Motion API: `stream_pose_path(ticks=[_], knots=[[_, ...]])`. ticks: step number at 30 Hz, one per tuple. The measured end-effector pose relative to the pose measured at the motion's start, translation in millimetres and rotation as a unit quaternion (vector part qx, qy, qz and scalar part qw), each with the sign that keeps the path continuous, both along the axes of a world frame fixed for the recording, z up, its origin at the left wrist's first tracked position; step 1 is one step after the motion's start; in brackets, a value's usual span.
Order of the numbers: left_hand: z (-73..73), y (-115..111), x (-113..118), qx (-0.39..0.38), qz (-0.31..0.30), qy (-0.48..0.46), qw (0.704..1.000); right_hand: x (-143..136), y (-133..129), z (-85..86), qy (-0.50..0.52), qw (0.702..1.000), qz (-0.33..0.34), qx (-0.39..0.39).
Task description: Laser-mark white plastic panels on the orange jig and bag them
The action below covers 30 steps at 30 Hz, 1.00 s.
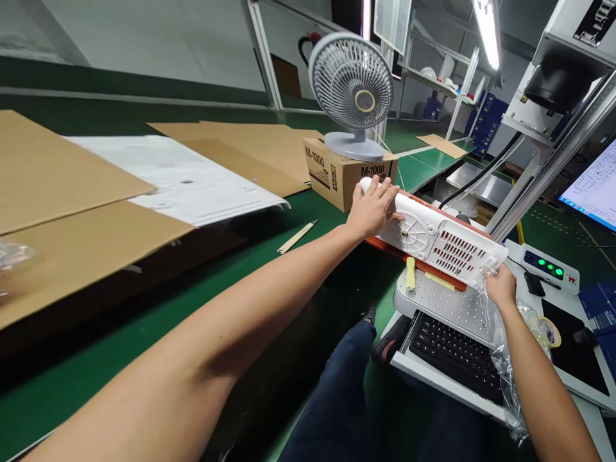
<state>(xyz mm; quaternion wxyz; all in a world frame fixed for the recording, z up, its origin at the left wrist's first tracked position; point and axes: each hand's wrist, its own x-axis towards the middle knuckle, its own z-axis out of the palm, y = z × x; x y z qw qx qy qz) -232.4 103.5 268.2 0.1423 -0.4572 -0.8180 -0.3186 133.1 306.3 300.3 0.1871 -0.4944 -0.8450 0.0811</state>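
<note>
A long white plastic cover (414,224) with slotted vents and a round ribbed part stands tilted above a perforated metal plate (462,301). My left hand (373,208) is closed over the cover's left end, fingers on its top edge. At the right end my right hand (501,285) grips the lower corner, and a clear plastic bag (503,359) hangs down beside it. Behind and under the cover shows an orange-red frame (450,279). A pale yellow strip (410,273) stands at the frame's lower edge.
A fan (353,83) sits on a cardboard box (332,173) to the left. Nearby lie a cutter knife (297,237), cardboard sheets (72,173) and a large white panel (192,183). A keyboard (452,353) is below the plate. A machine head (553,90) overhangs the right side.
</note>
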Motion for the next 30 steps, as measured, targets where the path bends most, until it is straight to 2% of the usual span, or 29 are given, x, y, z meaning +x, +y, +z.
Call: stream_pose_path(ticks=[5, 9, 15, 17, 18, 20, 23, 25, 27, 28, 30], knots=[[-7.1, 0.1, 3.5, 0.026, -0.003, 0.005, 1.000, 1.4, 4.1, -4.2, -0.010, 1.000, -0.002, -0.004], [-5.1, -0.4, 4.0, 0.033, -0.002, 0.005, 0.999, 1.5, 3.3, -4.2, -0.009, 1.000, -0.006, -0.014], [12.3, -4.9, 8.5, -0.046, -0.016, -0.028, 0.998, 0.5, -8.6, 9.5, 0.006, 0.999, -0.004, -0.040], [9.2, -14.4, 18.2, -0.025, -0.002, -0.051, 0.998, 7.9, -16.8, 16.1, 0.025, 0.999, 0.001, -0.047], [3.0, -21.5, 25.4, 0.003, 0.005, -0.060, 0.998, 14.6, -22.3, 20.1, 0.036, 0.998, 0.004, -0.050], [-19.7, -40.1, 43.8, 0.061, 0.005, -0.075, 0.995, 34.8, -38.0, 30.7, 0.054, 0.997, 0.012, -0.053], [-76.8, -75.0, 77.5, 0.077, 0.004, -0.114, 0.991, 78.6, -77.5, 58.5, 0.095, 0.994, 0.044, -0.044], [-122.9, -97.9, 101.4, 0.018, 0.008, -0.163, 0.986, 111.8, -114.9, 86.3, 0.180, 0.980, 0.066, -0.057], [-168.6, -117.1, 126.3, -0.061, 0.006, -0.221, 0.973, 144.6, -156.0, 118.0, 0.275, 0.955, 0.050, -0.095], [-189.8, -124.9, 139.2, -0.092, -0.001, -0.241, 0.966, 160.1, -175.3, 133.2, 0.342, 0.934, 0.038, -0.099], [-227.8, -136.9, 166.4, -0.142, -0.018, -0.272, 0.952, 188.3, -205.6, 156.5, 0.405, 0.910, 0.008, -0.086]])
